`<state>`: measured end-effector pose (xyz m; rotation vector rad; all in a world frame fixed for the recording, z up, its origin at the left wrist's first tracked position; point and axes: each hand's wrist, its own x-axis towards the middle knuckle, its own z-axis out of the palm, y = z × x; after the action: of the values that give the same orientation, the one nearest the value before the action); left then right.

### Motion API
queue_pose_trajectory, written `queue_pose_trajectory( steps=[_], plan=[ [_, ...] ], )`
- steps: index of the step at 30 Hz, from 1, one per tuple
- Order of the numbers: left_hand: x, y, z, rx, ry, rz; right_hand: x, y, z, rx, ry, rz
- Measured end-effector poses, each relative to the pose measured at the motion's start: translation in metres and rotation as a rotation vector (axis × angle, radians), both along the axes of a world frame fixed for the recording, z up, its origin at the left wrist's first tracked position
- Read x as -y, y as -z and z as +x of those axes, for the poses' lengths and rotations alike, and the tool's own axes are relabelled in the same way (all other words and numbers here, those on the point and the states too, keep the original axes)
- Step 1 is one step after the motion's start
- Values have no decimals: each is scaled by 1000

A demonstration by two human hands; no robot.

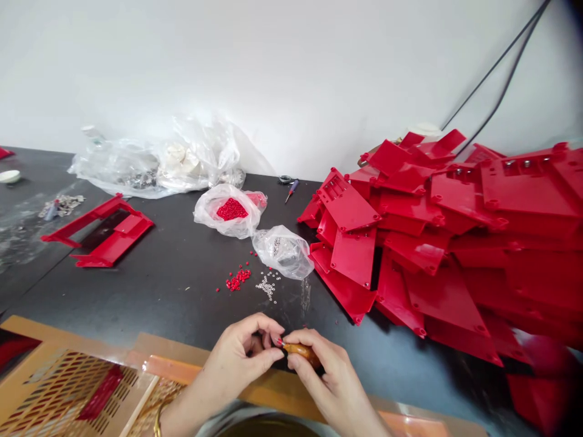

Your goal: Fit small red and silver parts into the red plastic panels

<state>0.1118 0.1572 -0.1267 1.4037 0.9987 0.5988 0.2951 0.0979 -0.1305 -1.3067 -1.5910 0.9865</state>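
Observation:
My left hand [243, 355] and my right hand [321, 373] meet at the near edge of a black table [182, 285]. The right hand is closed round a small tool with a brown wooden handle [301, 351]. The left hand's fingers are pinched together at the tool's tip, on something tiny and red that I cannot make out. Just beyond the hands lie a little heap of red beads [237, 279] and a scatter of small silver rings [267, 285].
A big pile of red plastic panels [437, 243] fills the right side. Clear bags hold red beads [230, 210] and silver bits [283, 250]. A red frame part [104, 230] lies at left. An orange slotted crate [68, 388] sits at the near left.

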Motion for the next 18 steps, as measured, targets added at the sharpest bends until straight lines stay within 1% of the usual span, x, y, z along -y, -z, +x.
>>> queue_pose_trajectory(
  steps=[1,2,5,7,9,11,13,18],
  plan=[
    [-2,3,0,-45,-8,32,0,3,2,-25,28,-17],
    [-4,7,0,-111,-32,106,0,6,5,-47,62,-40],
    [-17,20,-1,-338,-100,456,0,16,14,-68,158,-107],
    [-27,28,0,-441,-84,639,0,22,18,-50,192,-141],
    [-35,34,4,-512,-46,756,0,26,20,-36,200,-167],
    [-40,39,8,-571,-12,834,0,28,20,-33,192,-183],
    [-44,40,12,-617,18,864,1,27,18,-30,190,-177],
    [-47,34,17,-692,44,780,-2,24,16,-13,195,-131]
  ],
)
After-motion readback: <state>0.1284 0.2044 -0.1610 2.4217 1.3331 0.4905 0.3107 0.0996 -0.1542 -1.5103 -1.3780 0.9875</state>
